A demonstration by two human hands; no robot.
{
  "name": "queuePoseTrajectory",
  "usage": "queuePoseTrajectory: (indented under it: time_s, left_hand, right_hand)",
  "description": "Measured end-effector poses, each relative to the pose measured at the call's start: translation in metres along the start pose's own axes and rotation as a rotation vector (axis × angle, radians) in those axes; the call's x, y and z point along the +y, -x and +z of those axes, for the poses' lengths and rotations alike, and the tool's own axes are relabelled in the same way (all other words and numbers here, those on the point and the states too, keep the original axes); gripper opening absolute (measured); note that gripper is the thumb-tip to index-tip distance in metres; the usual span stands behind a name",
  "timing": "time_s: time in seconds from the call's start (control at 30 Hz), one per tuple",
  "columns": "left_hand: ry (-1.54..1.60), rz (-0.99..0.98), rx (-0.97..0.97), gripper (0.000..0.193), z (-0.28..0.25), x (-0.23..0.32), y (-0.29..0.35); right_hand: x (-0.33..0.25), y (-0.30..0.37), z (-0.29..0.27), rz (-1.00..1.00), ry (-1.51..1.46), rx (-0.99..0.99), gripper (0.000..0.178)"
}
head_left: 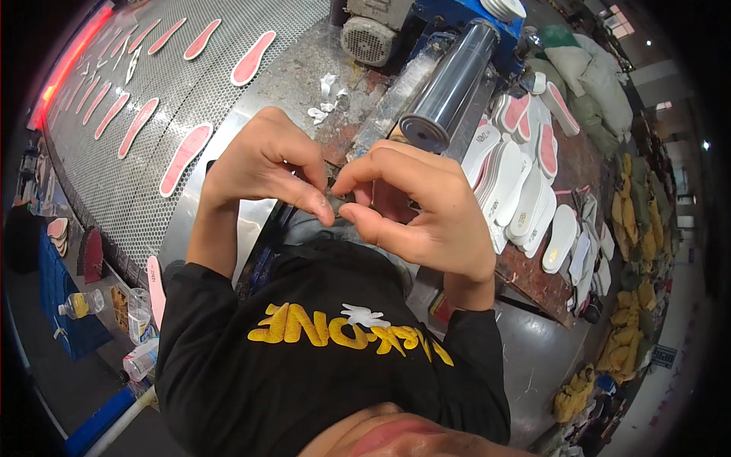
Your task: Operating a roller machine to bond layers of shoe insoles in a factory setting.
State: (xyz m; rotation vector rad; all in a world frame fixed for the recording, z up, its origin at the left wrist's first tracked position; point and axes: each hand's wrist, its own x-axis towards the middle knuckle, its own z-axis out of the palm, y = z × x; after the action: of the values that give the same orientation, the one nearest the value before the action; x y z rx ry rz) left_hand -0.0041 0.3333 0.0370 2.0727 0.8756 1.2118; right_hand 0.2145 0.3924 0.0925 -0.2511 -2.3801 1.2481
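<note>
Close together in front of my chest, both hands are curled with the thumbs and forefingers drawn inward. My left hand (266,164) is closed, its thumb and forefinger tips almost meeting those of the other hand. Fingers bent round, my right hand (422,202) is closed too. Whatever lies between the fingertips is too small or hidden to name. Beyond the right hand sits a shiny metal roller (451,84) on a blue machine (434,19). Nearest the right hand on its outer side, white insoles (502,183) lie stacked on a worn table (525,274).
At left a perforated conveyor belt (152,72) carries rows of pink insoles with white edges (185,160). A motor (367,39) stands at the back, near white scraps (327,85). Plastic bottles (81,305) are at lower left. Sacks (586,76) and yellow bundles (628,320) line the right.
</note>
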Motion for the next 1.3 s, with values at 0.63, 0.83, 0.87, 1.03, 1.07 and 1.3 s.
queuePoseTrajectory:
  time_s: [0.63, 0.83, 0.87, 1.03, 1.07, 1.3]
  left_hand:
    - [0.172, -0.143, -0.362, 0.033, 0.009, 0.007, -0.014]
    - [0.138, -0.108, -0.422, 0.037, 0.014, 0.005, -0.011]
    - [0.139, -0.099, -0.436, 0.038, 0.015, 0.005, -0.011]
    - [0.137, 0.01, -0.395, 0.042, 0.015, 0.008, -0.017]
    - [0.124, 0.022, -0.391, 0.043, 0.015, 0.008, -0.017]
    - [0.159, -0.01, -0.385, 0.043, 0.017, -0.001, -0.017]
  right_hand:
    - [0.002, -0.001, 0.009, -0.427, 0.421, -0.266, 0.024]
    - [0.008, 0.001, 0.025, -0.545, 0.408, -0.225, 0.028]
    - [0.009, 0.001, 0.026, -0.538, 0.39, -0.199, 0.028]
    - [0.006, 0.0, 0.028, -0.513, 0.28, -0.132, 0.027]
    - [0.005, 0.0, 0.028, -0.497, 0.274, -0.128, 0.028]
    - [0.009, 0.001, 0.03, -0.478, 0.207, -0.055, 0.029]
